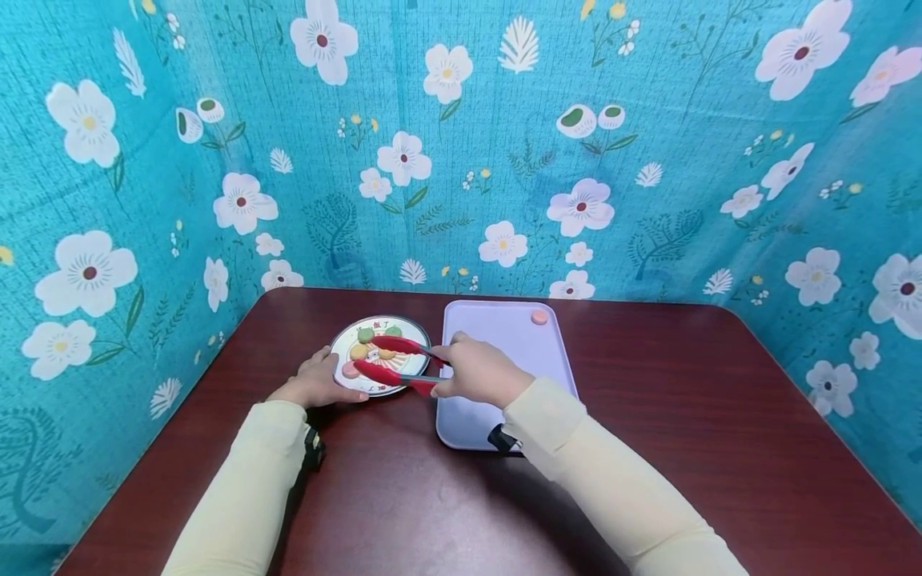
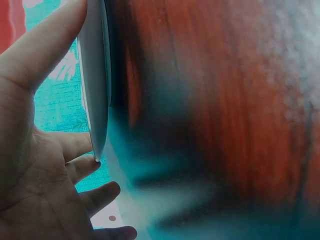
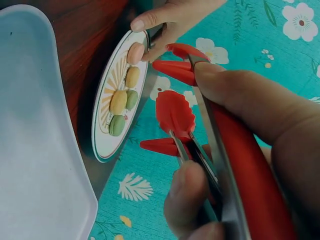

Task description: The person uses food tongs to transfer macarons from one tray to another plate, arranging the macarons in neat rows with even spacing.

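My left hand (image 1: 314, 382) touches the left rim of a round white plate (image 1: 416, 340), thumb along the near edge and the other fingers spread out. On this plate sit several macarons: a pink one (image 3: 136, 53), two yellow and two green ones, including a green macaron (image 3: 117, 125) near the rim. My right hand (image 1: 481, 370) grips red-tipped metal tongs (image 1: 380, 374) by their red-covered handles. Their two tips are spread apart over the plate with nothing pinched between them. In the left wrist view, the rim stands against the thumb and fingers of the left hand (image 2: 37, 165).
Right of the plate lies a pale lilac tray (image 1: 490, 324), with a pink macaron (image 1: 539, 318) in its far right corner. My right hand is above the tray. The dark red-brown table (image 1: 670, 400) ends at a turquoise flowered cloth (image 1: 461, 200) behind and at the sides.
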Motion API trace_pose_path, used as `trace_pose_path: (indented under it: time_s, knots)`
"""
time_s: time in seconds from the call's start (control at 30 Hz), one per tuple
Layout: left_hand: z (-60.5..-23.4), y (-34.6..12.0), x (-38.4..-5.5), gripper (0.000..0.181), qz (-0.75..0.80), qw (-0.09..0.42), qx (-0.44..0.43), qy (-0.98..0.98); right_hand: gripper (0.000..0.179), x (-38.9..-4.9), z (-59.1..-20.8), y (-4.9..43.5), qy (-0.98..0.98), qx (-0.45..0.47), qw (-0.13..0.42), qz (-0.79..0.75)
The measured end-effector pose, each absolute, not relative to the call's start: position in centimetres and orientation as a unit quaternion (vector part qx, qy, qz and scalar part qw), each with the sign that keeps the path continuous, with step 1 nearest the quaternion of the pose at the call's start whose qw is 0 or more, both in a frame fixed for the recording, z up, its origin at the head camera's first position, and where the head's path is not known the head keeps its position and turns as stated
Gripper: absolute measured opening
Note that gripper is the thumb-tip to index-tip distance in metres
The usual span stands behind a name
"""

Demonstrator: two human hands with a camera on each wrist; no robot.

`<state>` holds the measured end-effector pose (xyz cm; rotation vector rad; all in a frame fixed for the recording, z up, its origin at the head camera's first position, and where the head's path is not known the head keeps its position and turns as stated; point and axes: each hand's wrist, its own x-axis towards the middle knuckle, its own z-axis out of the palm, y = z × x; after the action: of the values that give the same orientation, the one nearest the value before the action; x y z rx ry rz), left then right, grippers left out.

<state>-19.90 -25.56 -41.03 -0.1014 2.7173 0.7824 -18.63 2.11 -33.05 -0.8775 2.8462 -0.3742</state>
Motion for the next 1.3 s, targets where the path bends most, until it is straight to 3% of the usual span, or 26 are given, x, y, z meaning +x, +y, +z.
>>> trace_pose_path:
  time_s: [0.97, 1.3]
  knots:
    - [-41.4, -25.8, -20.1, 0.115, 0.245, 0.161, -0.038, 0.955, 0.068, -16.3, -33.2, 7.2, 0.951, -0.265, 0.005, -0.157]
    - [-41.4, -25.7, -20.0, 0.113, 0.251, 0.159, -0.032, 0.954, 0.070, -16.5, -33.5, 9.3, 0.956, -0.238, 0.007, -0.172]
